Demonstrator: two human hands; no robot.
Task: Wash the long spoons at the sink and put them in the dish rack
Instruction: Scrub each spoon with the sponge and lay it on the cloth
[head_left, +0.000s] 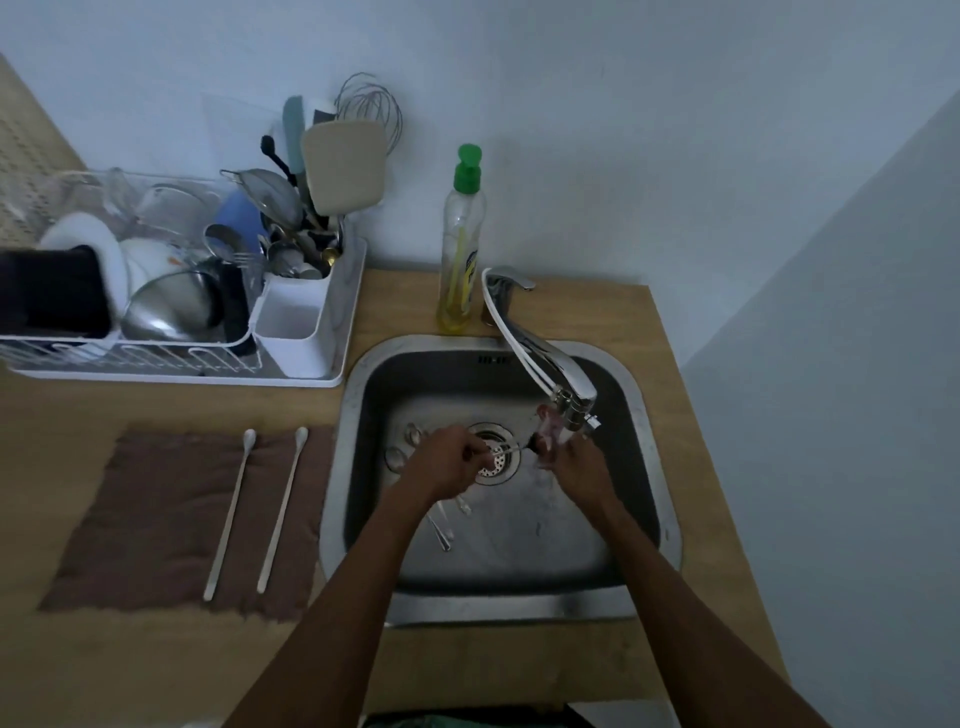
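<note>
Your left hand (447, 462) is curled round the handle of a thin metal spoon (506, 450), held level over the drain of the sink (519, 605); its far end points toward the tap (540, 353). Your right hand (579, 470) is up by the spout with a blurred pinkish thing (545, 431) at its fingertips; whether it actually grips that, I cannot tell.

Other spoons (441, 525) lie on the basin floor near your left wrist, partly hidden by it. Two pale long spoons (231, 514) lie side by side on the brown cloth (145, 519) left of the sink, apart from each other, bowls away from you.

Expect the spoon in hand to be light and stiff, and slick once wet or soapy. A narrow round handle will likely roll in a loose pinch, so hold it with thumb against several fingers partway along the handle, not at the very tip; that should keep the long end from swinging. The pale ones look lighter still and may flex a little. Lift each near its middle so it balances.

The dish rack (130, 358) is crowded; the white cutlery holder (291, 322) at its near corner has a free section, probably the easiest place to stand a long handle upright. Lower it slowly; a tall spoon may tip against its neighbours.
</note>
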